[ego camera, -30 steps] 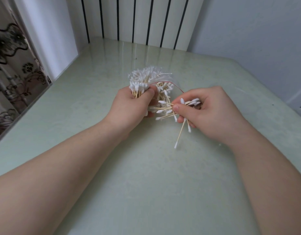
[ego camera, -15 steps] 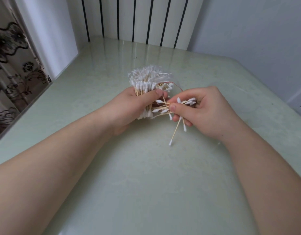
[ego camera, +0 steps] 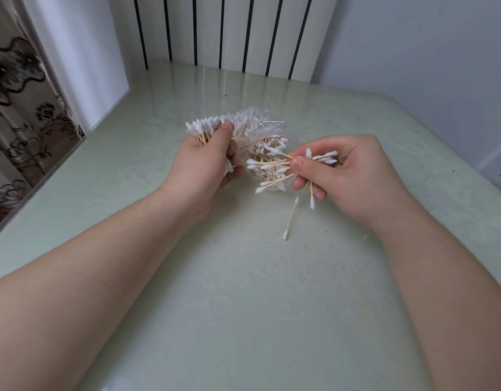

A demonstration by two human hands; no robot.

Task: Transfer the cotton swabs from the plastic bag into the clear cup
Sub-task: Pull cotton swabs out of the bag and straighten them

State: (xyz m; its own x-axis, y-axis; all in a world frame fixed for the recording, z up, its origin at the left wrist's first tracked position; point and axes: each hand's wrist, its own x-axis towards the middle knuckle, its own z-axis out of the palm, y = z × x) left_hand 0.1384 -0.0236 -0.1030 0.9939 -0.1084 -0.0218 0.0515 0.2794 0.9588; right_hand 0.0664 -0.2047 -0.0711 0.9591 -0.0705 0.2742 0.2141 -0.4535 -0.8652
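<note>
My left hand (ego camera: 207,162) grips a thick bundle of cotton swabs (ego camera: 204,129) with wooden sticks and white tips. Right behind it lies the clear plastic bag (ego camera: 257,131) with a red strip at its mouth and more swabs inside and spilling out. My right hand (ego camera: 342,173) pinches a small loose bunch of swabs (ego camera: 274,165) between thumb and fingers. A single swab (ego camera: 291,218) lies on the table just below that hand. No clear cup is in view.
The pale green glossy table (ego camera: 243,306) stretches toward me. A white radiator with dark slats (ego camera: 224,32) stands at the far edge. A patterned curtain (ego camera: 21,114) hangs at the left, and a white wall closes the right.
My hands have drawn apart, the left shifting left with its bundle. A swab that hung from my right hand now lies loose on the table.
</note>
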